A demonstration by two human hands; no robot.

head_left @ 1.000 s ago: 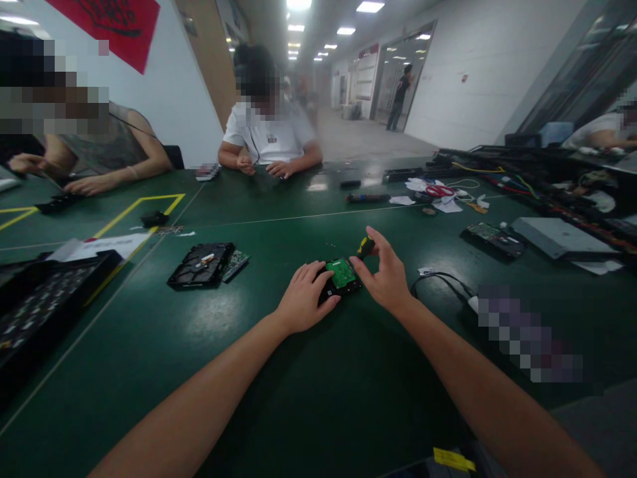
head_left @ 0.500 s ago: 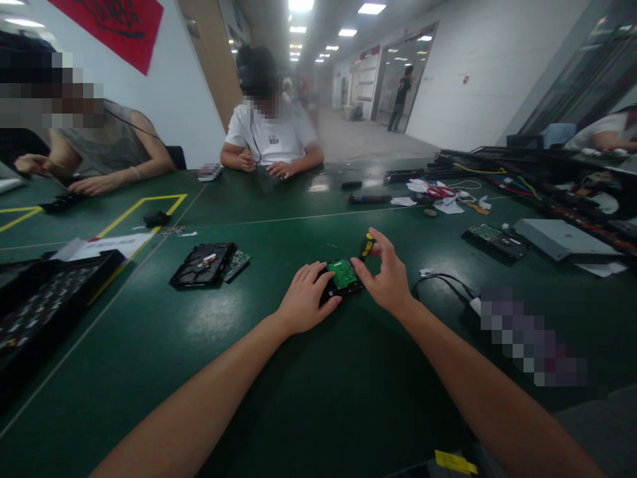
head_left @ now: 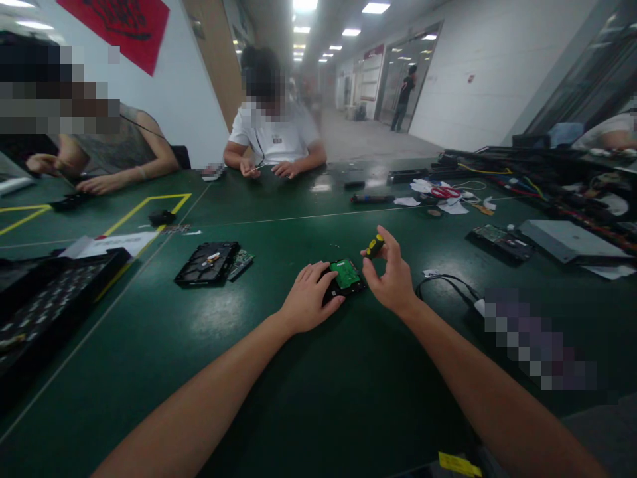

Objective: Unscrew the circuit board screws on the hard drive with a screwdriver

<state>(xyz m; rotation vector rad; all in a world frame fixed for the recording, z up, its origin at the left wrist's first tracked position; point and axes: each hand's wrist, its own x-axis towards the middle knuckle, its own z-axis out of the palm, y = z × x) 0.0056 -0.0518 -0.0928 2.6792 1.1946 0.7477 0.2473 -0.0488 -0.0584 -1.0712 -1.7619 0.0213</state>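
Your left hand (head_left: 311, 299) lies over the left end of the drive (head_left: 345, 277), fingers on top and thumb along its near edge, probably to stop it sliding on the smooth table (head_left: 279, 372); squeezing or only pressing, cannot tell. Drive sits flat in front of you, green side up, which leaves its right end uncovered. Right hand (head_left: 392, 285), just above and right of the drive: thumb and forefinger pinched on the stubby screwdriver (head_left: 374, 246), held tilted, apparently for turning by fingertips. Its tip: not distinguishable. Just beyond the drive, small specks (head_left: 335, 245), too small to identify. Well left of it, a black case (head_left: 204, 264) with a loose board (head_left: 241, 263) beside, perhaps set there for elbow room.
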